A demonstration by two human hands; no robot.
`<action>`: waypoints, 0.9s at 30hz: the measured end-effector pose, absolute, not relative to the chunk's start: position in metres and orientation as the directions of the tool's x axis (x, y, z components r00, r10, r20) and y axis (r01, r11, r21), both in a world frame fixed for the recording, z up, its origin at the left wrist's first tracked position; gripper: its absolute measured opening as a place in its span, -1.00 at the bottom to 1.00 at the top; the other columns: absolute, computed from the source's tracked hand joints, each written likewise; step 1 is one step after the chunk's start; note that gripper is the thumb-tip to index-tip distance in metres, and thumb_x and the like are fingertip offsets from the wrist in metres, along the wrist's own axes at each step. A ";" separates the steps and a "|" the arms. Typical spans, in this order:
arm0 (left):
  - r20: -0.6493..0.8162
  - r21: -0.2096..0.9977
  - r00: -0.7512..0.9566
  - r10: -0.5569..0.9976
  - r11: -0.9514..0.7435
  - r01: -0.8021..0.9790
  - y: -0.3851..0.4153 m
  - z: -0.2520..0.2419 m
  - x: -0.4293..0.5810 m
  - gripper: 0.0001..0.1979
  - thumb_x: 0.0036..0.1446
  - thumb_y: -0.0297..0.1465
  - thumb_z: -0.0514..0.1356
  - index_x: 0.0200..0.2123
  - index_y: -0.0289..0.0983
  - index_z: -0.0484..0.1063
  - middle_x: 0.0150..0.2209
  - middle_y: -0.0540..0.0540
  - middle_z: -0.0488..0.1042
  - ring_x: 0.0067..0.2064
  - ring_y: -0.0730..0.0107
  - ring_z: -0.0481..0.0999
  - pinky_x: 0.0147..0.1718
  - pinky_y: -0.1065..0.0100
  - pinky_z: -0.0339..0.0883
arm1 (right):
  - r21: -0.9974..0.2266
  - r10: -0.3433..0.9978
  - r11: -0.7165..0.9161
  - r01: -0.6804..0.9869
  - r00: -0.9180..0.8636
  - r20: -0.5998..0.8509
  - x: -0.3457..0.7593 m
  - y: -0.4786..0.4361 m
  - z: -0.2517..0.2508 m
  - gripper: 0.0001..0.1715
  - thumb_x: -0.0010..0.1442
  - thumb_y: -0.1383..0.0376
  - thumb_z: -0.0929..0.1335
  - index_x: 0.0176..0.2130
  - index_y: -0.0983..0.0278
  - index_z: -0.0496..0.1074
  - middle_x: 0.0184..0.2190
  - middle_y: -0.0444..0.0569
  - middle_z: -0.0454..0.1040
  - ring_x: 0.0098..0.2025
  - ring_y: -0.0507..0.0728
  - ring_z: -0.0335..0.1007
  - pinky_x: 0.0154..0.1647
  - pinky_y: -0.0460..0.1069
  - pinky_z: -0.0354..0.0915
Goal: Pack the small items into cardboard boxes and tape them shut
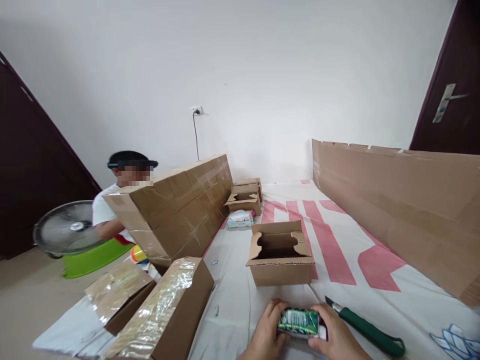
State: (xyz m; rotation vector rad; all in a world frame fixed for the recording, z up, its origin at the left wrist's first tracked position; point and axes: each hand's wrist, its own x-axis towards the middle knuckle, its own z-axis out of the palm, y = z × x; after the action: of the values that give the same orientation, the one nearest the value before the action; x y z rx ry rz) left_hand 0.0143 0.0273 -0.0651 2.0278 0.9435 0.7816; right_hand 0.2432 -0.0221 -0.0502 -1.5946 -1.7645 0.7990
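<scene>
A small green patterned packet (299, 321) with a white end is held level between both hands near the bottom of the view. My left hand (268, 327) grips its left end, and my right hand (332, 330) has fingers closed round its right end. Just beyond them an open cardboard box (283, 272) stands on the white and pink cloth (333, 250). To the right of my right hand lies a green-handled cutter (369, 331), its blade out and pointing to the upper left.
Stacked cartons (180, 205) stand at left, with a person in a black cap (107, 210) behind them. Taped boxes (165, 310) lie nearer. Beyond are a wipes pack (240, 219) and open boxes (243, 200). A cardboard panel (393, 200) borders the right; a fan (67, 227) is far left.
</scene>
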 end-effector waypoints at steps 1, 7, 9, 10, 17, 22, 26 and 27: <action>0.235 0.838 0.468 0.852 -0.422 0.345 0.034 -0.058 0.017 -0.34 -0.18 -0.62 0.24 0.07 -0.16 0.36 0.08 -0.17 0.37 0.14 0.07 0.35 0.18 0.10 0.17 | -0.792 0.994 0.109 0.601 -0.056 0.095 0.244 -0.013 -0.043 -0.37 -0.15 0.39 0.39 -0.01 0.25 0.41 -0.01 0.08 0.47 0.02 0.26 0.40 0.09 0.07 0.27; 0.276 0.900 0.198 0.940 -0.325 0.289 0.119 -0.035 0.027 -0.39 -0.23 -0.64 0.33 -0.03 -0.24 0.36 -0.04 -0.12 0.41 0.04 0.12 0.41 0.09 0.08 0.28 | -0.841 0.983 0.147 0.521 0.018 0.183 0.246 0.083 -0.013 -0.36 -0.14 0.36 0.47 0.00 0.25 0.41 -0.06 0.04 0.52 -0.03 0.24 0.45 0.04 0.07 0.31; 0.236 0.920 0.162 0.958 -0.274 0.280 0.149 -0.036 0.032 -0.51 -0.08 -0.52 0.36 -0.03 -0.29 0.36 -0.08 -0.12 0.44 -0.05 0.19 0.47 -0.02 0.10 0.37 | -0.844 0.986 0.128 0.520 0.024 0.165 0.245 0.115 -0.012 -0.40 -0.11 0.36 0.48 -0.02 0.26 0.42 -0.13 0.03 0.56 -0.08 0.24 0.49 0.00 0.09 0.34; 0.218 0.928 0.148 0.965 -0.252 0.275 0.162 -0.037 0.034 -0.59 0.03 -0.44 0.34 -0.03 -0.30 0.37 -0.08 -0.12 0.44 -0.08 0.23 0.48 -0.07 0.12 0.41 | -0.846 0.987 0.120 0.520 0.029 0.158 0.245 0.128 -0.013 -0.42 -0.10 0.36 0.49 -0.02 0.26 0.43 -0.14 0.03 0.57 -0.10 0.24 0.50 -0.01 0.10 0.35; 0.180 0.949 0.103 0.978 -0.200 0.243 0.213 -0.037 0.045 -0.67 0.25 -0.28 0.18 0.03 -0.29 0.36 -0.01 -0.15 0.44 -0.08 0.26 0.50 -0.11 0.12 0.45 | -0.836 0.985 0.098 0.540 0.067 0.159 0.242 0.182 -0.028 -0.67 0.26 0.20 0.37 -0.02 0.31 0.41 -0.04 0.01 0.48 -0.07 0.15 0.45 -0.02 0.17 0.38; 0.193 0.940 0.108 0.975 -0.215 0.264 0.222 -0.038 0.048 -0.67 0.25 -0.29 0.18 0.03 -0.29 0.36 -0.01 -0.15 0.44 -0.07 0.26 0.50 -0.11 0.12 0.45 | -0.830 0.970 0.096 0.549 0.136 0.202 0.245 0.187 -0.040 -0.56 0.07 0.24 0.48 -0.04 0.28 0.45 -0.04 0.05 0.50 -0.01 0.23 0.44 0.07 0.18 0.32; 0.209 0.914 0.070 0.975 -0.220 0.342 0.218 -0.043 0.051 -0.68 0.26 -0.28 0.17 0.02 -0.29 0.37 0.00 -0.15 0.44 -0.05 0.24 0.49 -0.08 0.09 0.42 | -0.825 0.935 0.094 0.558 0.234 0.265 0.254 0.185 -0.047 -0.41 -0.21 0.24 0.55 -0.11 0.22 0.52 0.20 0.13 0.31 0.28 0.45 0.10 0.29 0.29 0.02; 0.213 0.903 0.051 0.976 -0.217 0.371 0.216 -0.044 0.052 -0.68 0.24 -0.29 0.19 0.01 -0.29 0.38 0.01 -0.15 0.43 -0.03 0.22 0.48 -0.05 0.07 0.40 | -0.828 0.931 0.101 0.552 0.240 0.274 0.257 0.186 -0.047 -0.41 -0.25 0.24 0.55 -0.14 0.21 0.53 0.23 0.12 0.26 0.31 0.46 0.04 0.31 0.29 -0.02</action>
State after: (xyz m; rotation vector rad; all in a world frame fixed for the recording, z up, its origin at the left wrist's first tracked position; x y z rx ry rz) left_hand 0.0518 0.2161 -0.0438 1.6672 1.3681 1.1594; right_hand 0.2568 0.1855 -0.0474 -1.5701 -1.4293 0.5057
